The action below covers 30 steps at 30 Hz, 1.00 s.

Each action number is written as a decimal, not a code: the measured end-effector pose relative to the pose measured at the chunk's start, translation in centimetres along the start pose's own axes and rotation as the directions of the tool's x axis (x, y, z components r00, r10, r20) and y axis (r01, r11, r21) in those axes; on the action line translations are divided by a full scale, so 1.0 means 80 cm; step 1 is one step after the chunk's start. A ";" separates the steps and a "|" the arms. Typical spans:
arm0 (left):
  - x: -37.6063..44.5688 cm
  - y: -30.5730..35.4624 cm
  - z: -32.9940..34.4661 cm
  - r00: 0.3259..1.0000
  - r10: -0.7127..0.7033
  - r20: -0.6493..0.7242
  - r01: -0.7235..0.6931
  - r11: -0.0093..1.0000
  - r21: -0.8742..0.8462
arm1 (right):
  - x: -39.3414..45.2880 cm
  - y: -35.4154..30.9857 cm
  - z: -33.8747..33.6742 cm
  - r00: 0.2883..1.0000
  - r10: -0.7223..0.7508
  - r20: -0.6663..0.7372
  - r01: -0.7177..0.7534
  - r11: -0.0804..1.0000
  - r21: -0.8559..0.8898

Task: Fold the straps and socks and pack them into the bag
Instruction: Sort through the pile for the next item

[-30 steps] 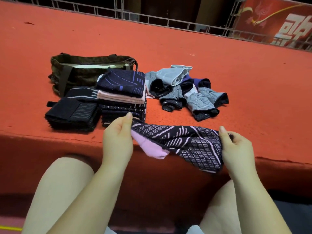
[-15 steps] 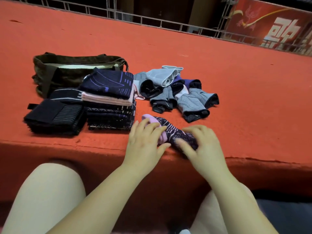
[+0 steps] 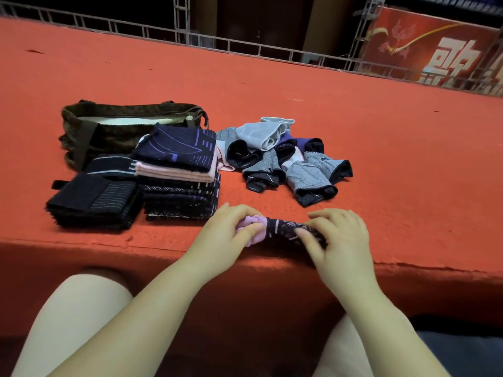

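A sock [image 3: 283, 231], dark patterned with a pink end, is held bunched at the front edge of the red table [image 3: 381, 148]. Its pink end is gripped by the left hand [image 3: 228, 235], fingers curled over it. Its dark end is pinched under the curled fingers of the right hand [image 3: 340, 238]; the fingertips there are motion-blurred.

Just left of the left hand, a stack [image 3: 179, 178] of folded dark socks is seen, with pale pink layers near the top and a navy piece with purple lines uppermost. Touching that stack on its left, a lower pile of black folded straps [image 3: 92, 200] is set near the table edge. Behind both, the olive bag [image 3: 122, 126] is stood open, a pale lining visible inside.

Right of the stack and beyond the hands, a loose heap [image 3: 285, 156] of unfolded grey, black, purple and light-blue pieces is spread; whether these are socks or straps cannot be told. The heap is apart from the held sock.

Bare knees are seen below the table edge. A metal railing [image 3: 245, 47] and a red banner [image 3: 435, 55] are seen at the back.
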State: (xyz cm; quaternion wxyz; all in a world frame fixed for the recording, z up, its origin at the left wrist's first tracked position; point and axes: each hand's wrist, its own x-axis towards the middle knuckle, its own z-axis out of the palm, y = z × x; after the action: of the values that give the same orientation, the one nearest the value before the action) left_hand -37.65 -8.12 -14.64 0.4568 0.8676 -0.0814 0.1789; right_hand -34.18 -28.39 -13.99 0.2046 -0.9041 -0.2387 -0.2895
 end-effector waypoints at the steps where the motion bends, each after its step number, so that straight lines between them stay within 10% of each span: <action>1: -0.005 0.006 -0.008 0.997 -0.051 0.064 0.059 0.989 -0.137 | 0.005 -0.001 -0.011 1.000 0.002 0.008 -0.003 0.999 0.049; 4: -0.014 0.016 -0.028 0.977 -0.094 0.192 0.142 0.957 -0.252 | 0.015 -0.017 -0.040 0.991 0.035 0.126 -0.066 0.966 0.249; 12: -0.008 0.045 -0.049 0.973 0.219 0.070 -0.230 0.927 0.297 | 0.031 -0.050 -0.062 0.994 -0.002 0.105 -0.039 0.922 0.386; 20: -0.020 0.033 -0.078 0.999 -0.017 -0.034 0.010 0.980 -0.198 | 0.042 -0.033 -0.084 0.987 0.146 0.070 -0.162 0.896 0.414; 30: -0.029 -0.002 -0.078 0.952 -0.297 -0.069 0.213 0.809 -0.548 | 0.056 -0.036 -0.086 0.967 0.252 0.033 -0.239 0.858 0.456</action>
State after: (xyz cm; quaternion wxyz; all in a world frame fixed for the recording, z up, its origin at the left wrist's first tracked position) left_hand -41.20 -2.94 -12.39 0.7049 0.6926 0.0241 0.1511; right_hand -35.50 -28.22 -5.38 0.4494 -0.8495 -0.1800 -0.2096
